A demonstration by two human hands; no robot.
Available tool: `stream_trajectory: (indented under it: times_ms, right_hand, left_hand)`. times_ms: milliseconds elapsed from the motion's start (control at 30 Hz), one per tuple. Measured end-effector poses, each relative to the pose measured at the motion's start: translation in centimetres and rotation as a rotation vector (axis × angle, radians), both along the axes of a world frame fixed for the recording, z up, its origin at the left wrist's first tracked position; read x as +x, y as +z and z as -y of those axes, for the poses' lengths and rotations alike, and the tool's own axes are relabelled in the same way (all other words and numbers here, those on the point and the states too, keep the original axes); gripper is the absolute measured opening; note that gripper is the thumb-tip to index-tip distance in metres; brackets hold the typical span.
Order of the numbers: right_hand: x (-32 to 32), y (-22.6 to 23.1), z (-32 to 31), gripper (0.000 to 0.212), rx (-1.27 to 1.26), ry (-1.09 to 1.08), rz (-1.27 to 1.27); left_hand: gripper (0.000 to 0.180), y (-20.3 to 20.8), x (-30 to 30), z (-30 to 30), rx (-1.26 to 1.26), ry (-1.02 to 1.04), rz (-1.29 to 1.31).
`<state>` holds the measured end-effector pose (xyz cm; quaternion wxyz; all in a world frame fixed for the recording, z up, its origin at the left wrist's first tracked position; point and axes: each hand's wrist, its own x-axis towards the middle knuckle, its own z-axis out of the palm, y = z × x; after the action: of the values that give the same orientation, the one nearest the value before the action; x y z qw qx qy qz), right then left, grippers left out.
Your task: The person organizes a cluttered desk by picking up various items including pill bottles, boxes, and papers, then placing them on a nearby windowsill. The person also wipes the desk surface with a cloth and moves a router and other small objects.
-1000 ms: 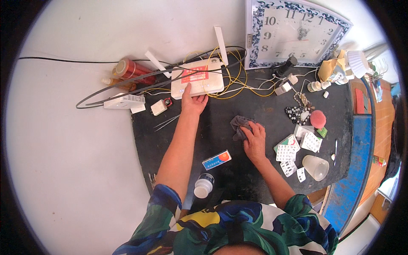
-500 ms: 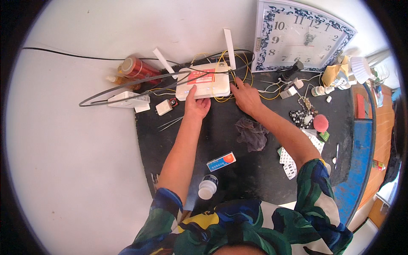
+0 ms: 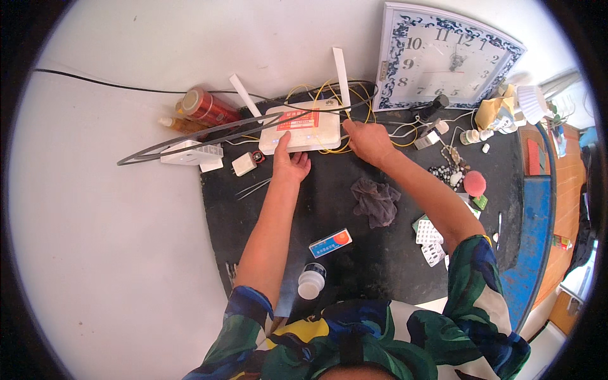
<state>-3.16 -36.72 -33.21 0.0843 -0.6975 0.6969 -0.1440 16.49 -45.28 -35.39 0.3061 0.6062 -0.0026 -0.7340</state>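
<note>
A white router point(image 3: 302, 136) with two raised antennas and a red-and-white label is tilted up at the back of the dark tabletop. My left hand point(image 3: 291, 163) grips its front edge, thumb on top and fingers underneath. At the router's right side my right hand point(image 3: 368, 143) is closed, thumb and forefinger pinched beside the thin yellow cable point(image 3: 354, 147). What sits between those fingertips is too small to make out. Black cable point(image 3: 190, 143) loops across the router's top and out to the left.
A framed wall clock point(image 3: 446, 60) leans at the back right. Left of the router are a red flask point(image 3: 212, 107), a white box-shaped device point(image 3: 190, 152) and a charger point(image 3: 244, 163). Nearer lie a dark cloth point(image 3: 375, 201), a blue-and-white carton point(image 3: 330, 242), a pill bottle point(image 3: 311, 280) and blister packs point(image 3: 430, 233).
My right hand's fingers have curled from a more stretched pose into a pinch at the router's side. The black cable loop has shifted slightly. My left hand keeps its hold.
</note>
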Motion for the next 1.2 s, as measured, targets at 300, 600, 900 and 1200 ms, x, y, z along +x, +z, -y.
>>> stream_trajectory:
  times_ms: [300, 600, 900, 1200]
  right_hand:
    - [1.0, -0.9, -1.5, 0.014, 0.012, 0.047, 0.057]
    - [2.6, -5.1, -0.2, 0.014, 0.013, -0.045, -0.045]
    - [1.1, -2.6, -1.7, 0.023, -0.036, 0.102, 0.172]
    - [2.2, 2.2, -5.9, 0.042, -0.174, -0.167, 0.542]
  left_hand:
    - [0.088, 0.0, -0.3, -0.4, -0.053, 0.0, -0.208]
    - [0.074, -0.4, -0.5, -0.8, -0.108, -0.014, -0.176]
    - [0.074, 1.8, -1.2, -1.2, -0.107, -0.014, -0.265]
    - [0.062, 2.7, -1.8, -1.3, -0.268, 0.038, -0.32]
